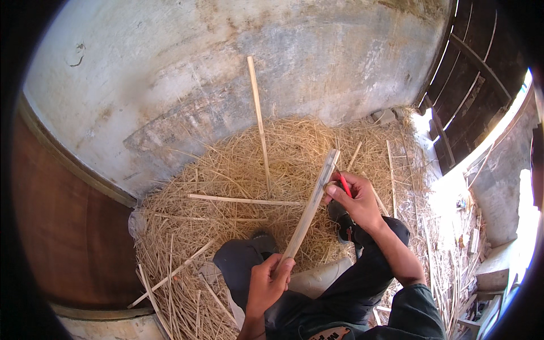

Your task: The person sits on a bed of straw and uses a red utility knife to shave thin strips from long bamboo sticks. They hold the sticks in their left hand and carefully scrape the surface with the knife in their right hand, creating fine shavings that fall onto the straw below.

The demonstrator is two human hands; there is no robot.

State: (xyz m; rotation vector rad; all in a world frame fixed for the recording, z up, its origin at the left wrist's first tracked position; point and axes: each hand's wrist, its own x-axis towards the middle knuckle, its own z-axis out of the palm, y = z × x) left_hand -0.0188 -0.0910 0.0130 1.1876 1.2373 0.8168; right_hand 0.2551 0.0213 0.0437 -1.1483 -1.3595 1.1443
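Note:
My left hand [270, 283] is closed around the lower end of a flat bamboo strip [309, 212], which slants up and to the right in front of me. Near the strip's upper end, my right hand [357, 199] is closed on a slim red tool [344, 185]. Most of that tool is hidden by the fingers, so its kind is unclear. The right thumb lies close against the strip's edge. Below the hands are my dark-trousered legs [357, 272], bent at the knees.
Straw and thin shavings [226, 170] cover the floor. One bamboo stick [259, 113] leans on the stained wall [317, 62]; another stick [243, 200] lies across the straw. A brown wooden panel [68, 226] stands at left. Dark slatted boards [476, 73] are at upper right.

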